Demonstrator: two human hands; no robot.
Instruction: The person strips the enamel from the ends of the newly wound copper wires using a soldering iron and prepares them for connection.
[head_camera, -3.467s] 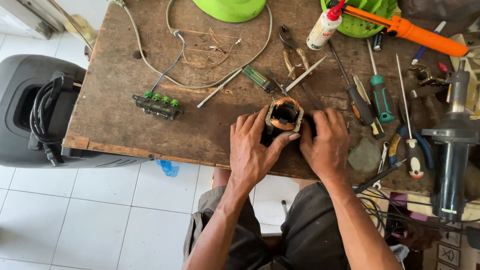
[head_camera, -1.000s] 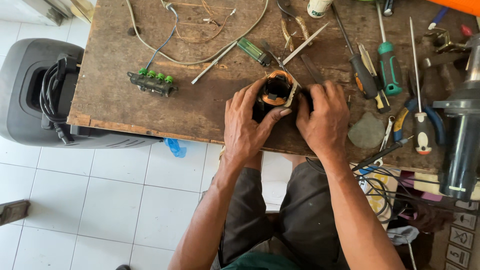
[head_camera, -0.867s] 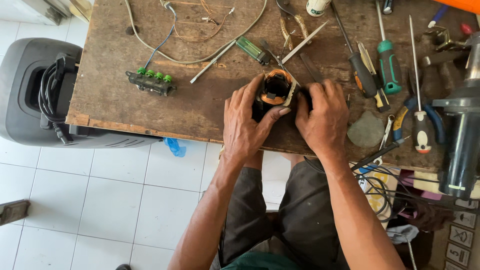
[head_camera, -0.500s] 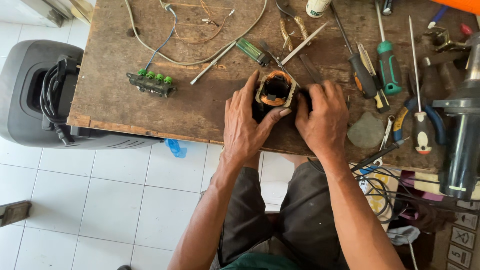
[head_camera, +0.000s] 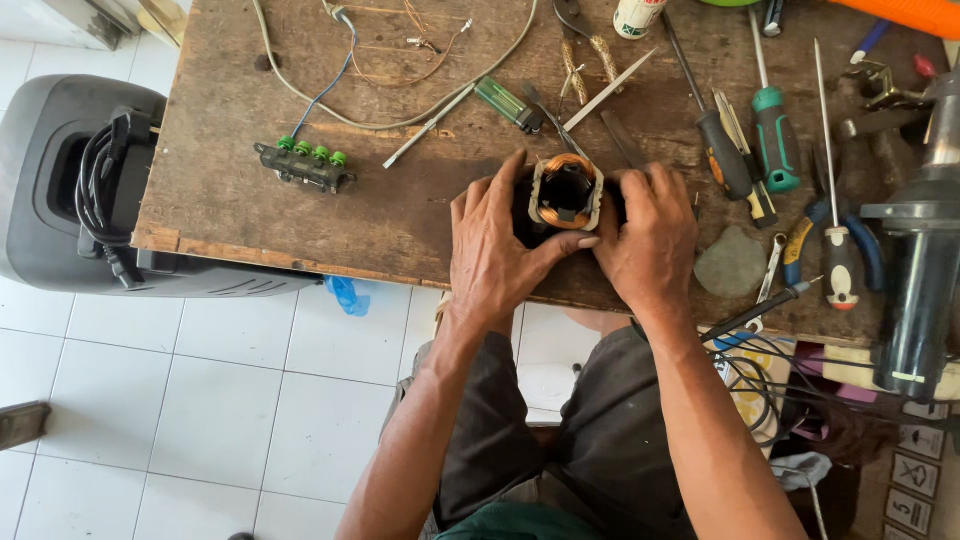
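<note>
Both hands grip a motor stator (head_camera: 566, 192), a squarish core with copper-coloured windings around a dark bore, which stands on the wooden bench (head_camera: 230, 190) close to its near edge. The left hand (head_camera: 497, 250) wraps the stator's left side, fingers reaching up along it and the thumb pressed under its lower edge. The right hand (head_camera: 645, 240) clasps the right side, fingers curled over the top corner, so the part is pinched between the two hands.

Just behind the stator lie a thin metal rod (head_camera: 607, 91) and a green-handled tester screwdriver (head_camera: 508, 103), leaving little free room on that side. To the right, tools crowd the surface: a black-handled screwdriver (head_camera: 722, 150), a green-handled screwdriver (head_camera: 775, 145), a flat grey stone (head_camera: 732, 264) at the bench's edge, and blue-handled pliers (head_camera: 835, 250). To the left the bench is more open; a black terminal strip with green caps (head_camera: 305, 166) sits well apart from the hands, with a pale cable (head_camera: 400, 120) looping behind it. Past the bench's left edge stands a dark grey plastic case (head_camera: 60, 190) on the white tiled floor (head_camera: 200, 400).
</note>
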